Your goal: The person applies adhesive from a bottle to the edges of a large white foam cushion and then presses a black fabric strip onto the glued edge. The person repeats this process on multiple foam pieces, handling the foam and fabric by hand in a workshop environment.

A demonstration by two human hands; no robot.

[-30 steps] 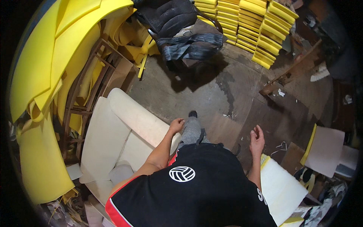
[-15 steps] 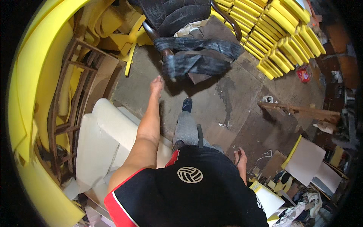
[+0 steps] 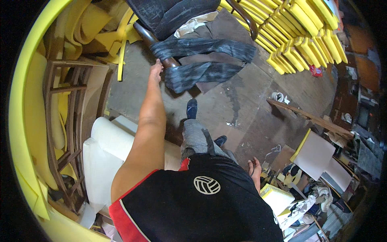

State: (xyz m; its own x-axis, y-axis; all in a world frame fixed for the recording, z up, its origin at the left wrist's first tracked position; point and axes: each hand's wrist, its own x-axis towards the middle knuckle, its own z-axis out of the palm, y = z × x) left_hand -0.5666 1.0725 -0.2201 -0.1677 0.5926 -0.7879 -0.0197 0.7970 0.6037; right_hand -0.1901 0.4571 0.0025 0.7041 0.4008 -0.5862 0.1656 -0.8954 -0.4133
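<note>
Stretched forward, my left hand (image 3: 156,70) is at the near end of the dark wooden armrest (image 3: 171,62) of a worn black armchair (image 3: 165,20). Its fingers look loosely extended; whether they touch the wood I cannot tell. Draped over the chair's front are shiny dark blue-black fabric strips (image 3: 209,72) and brown cloth (image 3: 225,28), with a pale cloth (image 3: 195,24) beneath. Low at my right side hangs my right hand (image 3: 254,168), fingers apart and slightly bent, holding nothing visible.
Stacked yellow foam pads (image 3: 298,32) stand behind the chair at far right. A wooden frame (image 3: 68,121) and a cream padded piece (image 3: 107,141) are on the left. A wooden plank (image 3: 310,117), white cup (image 3: 277,97) and scrap pile (image 3: 298,201) lie on the right.
I have come closer to the chair, a second shoe now showing below me. My left hand has moved forward and left to the armrest, while my right hand stays low at my side.
</note>
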